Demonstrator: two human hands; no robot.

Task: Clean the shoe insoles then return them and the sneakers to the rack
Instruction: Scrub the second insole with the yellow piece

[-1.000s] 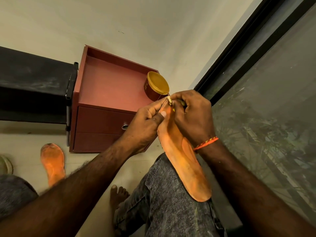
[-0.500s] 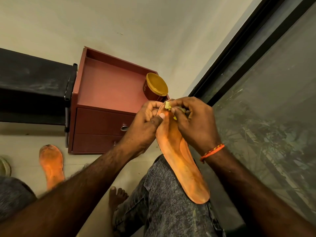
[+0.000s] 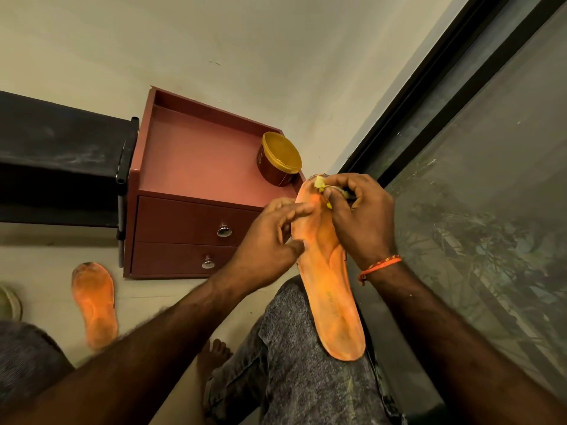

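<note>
Risk, held insole: the long orange foam insole (image 3: 329, 289) stood heel-down on the grey-denim knee (image 3: 294, 348); hard rubbing at the toe could have tipped it off, I'd judge.
Risk, floor insole: a second worn orange insole (image 3: 95, 303) lay on the pale floor beside the cabinet, near a bare foot (image 3: 214, 352), easily trodden on.
Cabinet: the dark red two-drawer wooden cabinet (image 3: 196, 222) had both drawers closed, contents unseen.
Tub: the round maroon tub with its yellow lid (image 3: 280, 159) sat on the cabinet top, lid on, contents hidden.
Left hand (image 3: 267, 243): fingers curled round the insole's edge, steadying it.
Right hand (image 3: 359, 216): pinching a small yellowish scrubbing piece (image 3: 320, 184) against the toe; what it was, I couldn't tell.
</note>
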